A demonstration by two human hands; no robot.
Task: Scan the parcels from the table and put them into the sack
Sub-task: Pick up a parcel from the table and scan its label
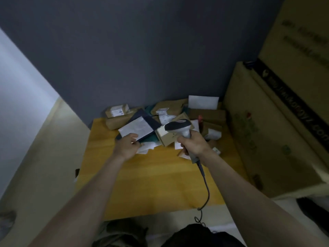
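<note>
A pile of parcels [179,111], brown boxes and bags with white labels, lies at the far end of the yellow table [156,179]. My left hand [127,146] grips the near edge of a dark flat parcel [142,125] with a large white label, tilted up off the pile. My right hand [193,144] holds a grey barcode scanner [179,128] by its handle, with the head pointing left toward that parcel. The scanner's cable [206,189] runs down over the table's near edge. A dark sack [122,232] shows partly at the bottom, below the table.
Large cardboard boxes [277,122] stand stacked along the right side of the table. A dark grey wall [124,59] rises behind the pile. Pale floor [41,166] lies to the left. A small tan box [165,136] sits under the scanner head.
</note>
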